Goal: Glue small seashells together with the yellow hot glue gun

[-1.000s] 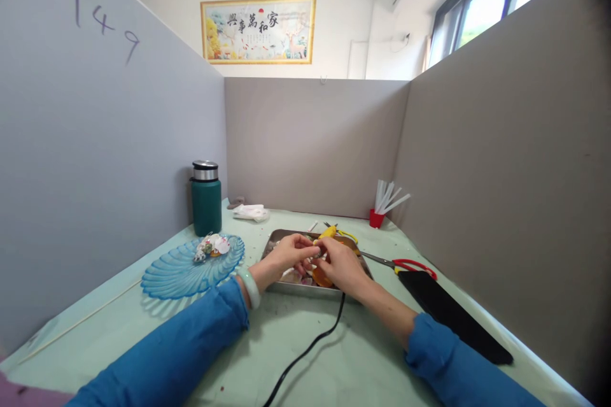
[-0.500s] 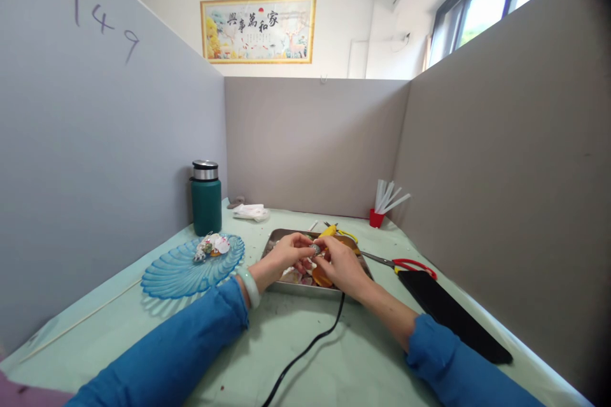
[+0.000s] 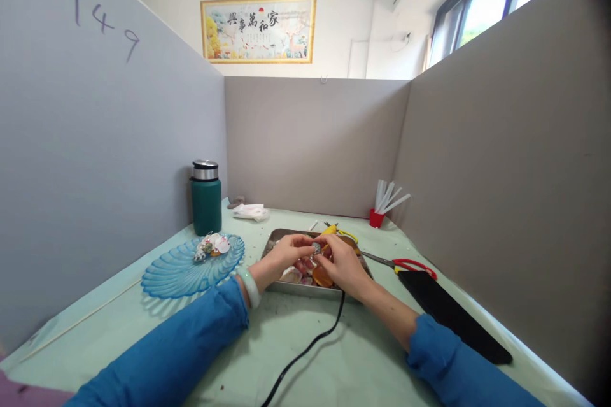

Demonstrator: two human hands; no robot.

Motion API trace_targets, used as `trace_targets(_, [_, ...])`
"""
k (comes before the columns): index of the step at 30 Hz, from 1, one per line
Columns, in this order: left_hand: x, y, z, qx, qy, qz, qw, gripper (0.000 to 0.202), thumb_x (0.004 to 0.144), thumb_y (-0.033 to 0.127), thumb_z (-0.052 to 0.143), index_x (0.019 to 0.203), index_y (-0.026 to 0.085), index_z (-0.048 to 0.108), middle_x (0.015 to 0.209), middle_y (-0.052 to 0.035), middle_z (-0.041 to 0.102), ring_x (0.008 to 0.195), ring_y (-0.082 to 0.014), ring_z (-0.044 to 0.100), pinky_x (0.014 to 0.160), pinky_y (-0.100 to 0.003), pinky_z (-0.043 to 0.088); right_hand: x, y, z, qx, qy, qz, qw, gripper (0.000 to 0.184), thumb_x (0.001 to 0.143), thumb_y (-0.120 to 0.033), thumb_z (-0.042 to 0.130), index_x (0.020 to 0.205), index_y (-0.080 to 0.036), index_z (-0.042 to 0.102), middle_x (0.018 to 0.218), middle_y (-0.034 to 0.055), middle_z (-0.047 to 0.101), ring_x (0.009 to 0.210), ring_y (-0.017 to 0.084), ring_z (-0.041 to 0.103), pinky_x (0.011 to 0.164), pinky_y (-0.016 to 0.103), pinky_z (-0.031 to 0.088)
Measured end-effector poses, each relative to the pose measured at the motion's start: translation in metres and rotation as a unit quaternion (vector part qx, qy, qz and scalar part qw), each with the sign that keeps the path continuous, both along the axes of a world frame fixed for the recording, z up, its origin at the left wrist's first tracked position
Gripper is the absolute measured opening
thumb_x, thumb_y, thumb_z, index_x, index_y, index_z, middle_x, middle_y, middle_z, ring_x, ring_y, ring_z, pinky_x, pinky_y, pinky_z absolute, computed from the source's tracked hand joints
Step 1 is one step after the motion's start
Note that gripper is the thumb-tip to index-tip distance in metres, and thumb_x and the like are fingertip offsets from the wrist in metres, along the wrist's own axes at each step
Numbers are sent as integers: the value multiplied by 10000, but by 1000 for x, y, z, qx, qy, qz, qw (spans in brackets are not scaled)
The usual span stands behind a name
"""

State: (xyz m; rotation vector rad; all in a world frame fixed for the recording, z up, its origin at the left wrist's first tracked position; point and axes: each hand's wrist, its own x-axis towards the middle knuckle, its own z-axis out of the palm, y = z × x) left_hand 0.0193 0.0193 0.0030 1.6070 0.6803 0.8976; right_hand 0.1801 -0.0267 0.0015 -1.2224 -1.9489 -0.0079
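Observation:
Over a steel tray (image 3: 286,289) my left hand (image 3: 281,257) and my right hand (image 3: 342,264) meet, fingers pinched together on a small silvery piece (image 3: 316,247). The tray holds several small shells or candies in pink, white and orange (image 3: 305,274). A pale bangle (image 3: 251,287) sits on my left wrist. Both sleeves are blue.
A blue shell-shaped glass plate (image 3: 181,276) with several small pieces lies to the left. Behind it stands a green flask (image 3: 206,198). Red-handled scissors (image 3: 401,262), a black sleeve (image 3: 453,314), a red cup of white sticks (image 3: 379,211), a black cable (image 3: 305,349) and grey partitions surround.
The hands stay over the tray; the fingers have shifted slightly and the small silvery piece now shows between the fingertips.

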Motion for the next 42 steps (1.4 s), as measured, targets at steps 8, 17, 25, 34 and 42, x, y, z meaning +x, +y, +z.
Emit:
trace_targets(8, [2, -4, 4, -9, -9, -34, 999, 355, 691, 335, 639, 970, 116, 636, 738, -79, 631, 616, -143, 597, 493, -226, 477, 0, -4, 2, 26, -26, -14, 999, 231, 770, -210, 507, 1000, -208, 525, 918, 25, 579, 746, 135, 524, 676, 245, 393])
trace_targets(17, [0, -4, 4, 1, -6, -62, 998, 412, 698, 406, 623, 977, 104, 634, 723, -71, 626, 567, -117, 570, 519, -230, 469, -1, -7, 1, 63, -73, -26, 995, 222, 792, -196, 477, 1010, -202, 519, 963, 45, 563, 804, 149, 522, 688, 247, 399])
trace_targets(25, [0, -2, 2, 7, -1, -61, 998, 417, 695, 405, 624, 981, 102, 627, 755, -62, 612, 578, -107, 558, 536, -227, 463, -2, -6, 1, 88, -75, -4, 993, 203, 789, -202, 500, 991, -205, 523, 958, 46, 568, 816, 154, 525, 684, 249, 410])
trace_targets(34, [0, -9, 10, -44, -33, -46, 997, 417, 651, 420, 664, 909, 94, 638, 707, -54, 587, 582, -110, 558, 543, -227, 461, -2, -8, 1, 97, -66, -9, 993, 218, 804, -228, 493, 1018, -193, 512, 935, 52, 570, 754, 148, 531, 661, 253, 413])
trace_targets(42, [-1, -6, 7, -58, -42, -64, 995, 442, 656, 428, 662, 929, 83, 635, 726, -74, 601, 584, -109, 560, 546, -226, 455, -2, -9, 2, 90, -68, -33, 993, 189, 814, -247, 488, 993, -199, 525, 922, 47, 572, 753, 149, 537, 646, 245, 415])
